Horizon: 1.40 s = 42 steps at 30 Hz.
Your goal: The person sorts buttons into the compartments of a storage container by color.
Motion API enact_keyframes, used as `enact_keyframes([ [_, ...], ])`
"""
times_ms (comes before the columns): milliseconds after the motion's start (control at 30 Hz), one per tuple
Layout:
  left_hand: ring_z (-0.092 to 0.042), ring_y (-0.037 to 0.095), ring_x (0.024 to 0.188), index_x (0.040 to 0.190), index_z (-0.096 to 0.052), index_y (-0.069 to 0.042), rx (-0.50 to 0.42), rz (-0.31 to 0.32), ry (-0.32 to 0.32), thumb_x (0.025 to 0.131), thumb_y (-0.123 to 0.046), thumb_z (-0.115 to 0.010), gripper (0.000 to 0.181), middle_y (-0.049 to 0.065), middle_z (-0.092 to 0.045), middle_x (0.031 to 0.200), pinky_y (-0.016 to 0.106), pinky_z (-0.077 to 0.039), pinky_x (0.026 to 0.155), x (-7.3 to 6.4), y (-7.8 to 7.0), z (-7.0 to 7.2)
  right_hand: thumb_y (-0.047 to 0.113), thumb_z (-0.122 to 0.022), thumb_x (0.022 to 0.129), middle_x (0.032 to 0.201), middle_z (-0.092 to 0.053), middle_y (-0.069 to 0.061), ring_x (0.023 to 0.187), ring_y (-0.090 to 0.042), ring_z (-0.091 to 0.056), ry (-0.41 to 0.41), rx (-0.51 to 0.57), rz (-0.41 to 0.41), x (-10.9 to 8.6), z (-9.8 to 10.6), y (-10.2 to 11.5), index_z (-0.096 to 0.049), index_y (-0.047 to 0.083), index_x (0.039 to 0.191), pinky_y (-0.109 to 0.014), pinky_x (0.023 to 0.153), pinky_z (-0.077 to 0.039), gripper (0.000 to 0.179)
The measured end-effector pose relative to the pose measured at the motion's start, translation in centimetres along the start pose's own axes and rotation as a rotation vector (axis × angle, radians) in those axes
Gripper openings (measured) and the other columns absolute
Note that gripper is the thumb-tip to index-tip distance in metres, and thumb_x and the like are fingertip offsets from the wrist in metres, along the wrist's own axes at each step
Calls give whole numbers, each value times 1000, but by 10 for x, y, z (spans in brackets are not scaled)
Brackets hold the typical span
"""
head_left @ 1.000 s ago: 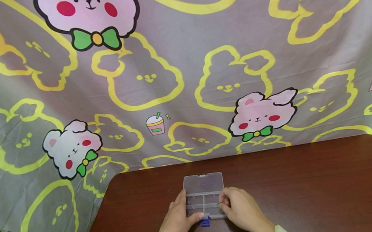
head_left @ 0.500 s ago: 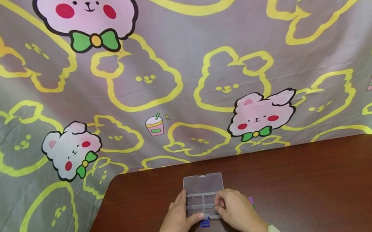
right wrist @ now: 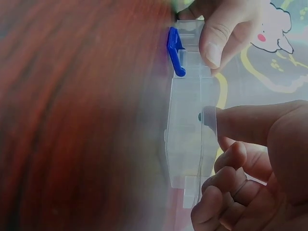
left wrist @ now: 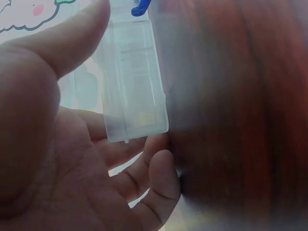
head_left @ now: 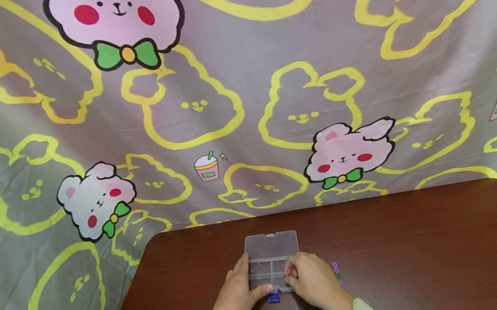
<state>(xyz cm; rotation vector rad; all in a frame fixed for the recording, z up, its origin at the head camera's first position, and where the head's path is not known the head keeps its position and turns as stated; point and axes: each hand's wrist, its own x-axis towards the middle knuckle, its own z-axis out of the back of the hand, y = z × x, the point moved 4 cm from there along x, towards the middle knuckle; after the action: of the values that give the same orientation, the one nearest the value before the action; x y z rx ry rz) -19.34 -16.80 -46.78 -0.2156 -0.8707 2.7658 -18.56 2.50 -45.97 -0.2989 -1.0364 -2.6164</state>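
A clear plastic compartment box [head_left: 271, 260] lies on the table with its lid [head_left: 271, 246] raised at the back and a blue latch [head_left: 274, 298] at the front. My left hand [head_left: 235, 296] grips the box's left side, thumb on the front rim; in the left wrist view its fingers bend around the box end. Over the right-hand compartments, my right hand [head_left: 315, 278] pinches a small dark piece between thumb and forefinger. The right wrist view shows only the dark green tip of this piece [right wrist: 200, 117] inside the clear wall; the fingers hide the rest.
Several small purple and green pieces [head_left: 336, 268] lie on the dark wood table [head_left: 404, 249] just right of my right hand, partly hidden by it. A grey cloth printed with cartoon animals [head_left: 245, 124] hangs behind the table and along its sides.
My right hand has shifted a little left over the box, still pinching the dark piece. This uncovers the small purple and green pieces beside it. My left hand and the box stay put.
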Motion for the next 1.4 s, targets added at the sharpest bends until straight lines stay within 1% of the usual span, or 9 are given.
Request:
enact_keyframes([
  [167,-34,54,138,152,-30,11,4,-3,-6,86,-47,-76,99,31,-34,155,65,-30,110,0,-1,0,11,-84,73,65,-44,16,56,1,-40,-6,-15,0,1,0,0,-65,22,69,-22,49,-35,22],
  [367,-34,57,137,152,-30,10,11,5,-2,86,-47,-76,99,30,-33,155,65,-32,109,0,-1,0,9,-84,72,64,-46,16,57,0,-42,19,-23,-9,2,-1,0,-68,20,70,-22,49,-36,19],
  [533,-33,56,138,152,-30,10,6,11,4,86,-48,-76,99,30,-33,156,66,-31,109,1,0,0,9,-85,72,64,-47,16,57,0,-43,13,-31,3,1,-1,1,-68,20,70,-22,49,-36,20],
  [867,-33,55,138,153,-30,9,7,12,4,86,-50,-75,100,29,-32,156,65,-33,109,1,1,-1,13,-84,74,64,-44,16,56,0,-41,13,-31,-11,1,0,0,-65,24,70,-23,49,-35,22],
  [1067,-33,54,139,153,-30,9,7,14,6,86,-51,-75,101,29,-32,156,65,-31,110,1,1,-1,10,-84,75,65,-45,15,57,1,-40,-19,-17,21,0,6,3,-65,23,70,-21,51,-35,23],
  [1300,-33,56,138,153,-30,9,13,8,5,86,-50,-75,99,29,-33,156,65,-32,109,1,1,0,13,-83,77,67,-45,15,58,0,-41,-26,-35,-16,-2,18,2,-64,23,72,-21,52,-36,22],
  [1400,-35,55,137,153,-31,9,14,9,1,86,-49,-76,99,29,-34,156,64,-34,108,1,0,0,13,-83,77,67,-45,15,58,1,-41,-33,-49,-9,-4,22,1,-64,23,73,-21,52,-36,22],
])
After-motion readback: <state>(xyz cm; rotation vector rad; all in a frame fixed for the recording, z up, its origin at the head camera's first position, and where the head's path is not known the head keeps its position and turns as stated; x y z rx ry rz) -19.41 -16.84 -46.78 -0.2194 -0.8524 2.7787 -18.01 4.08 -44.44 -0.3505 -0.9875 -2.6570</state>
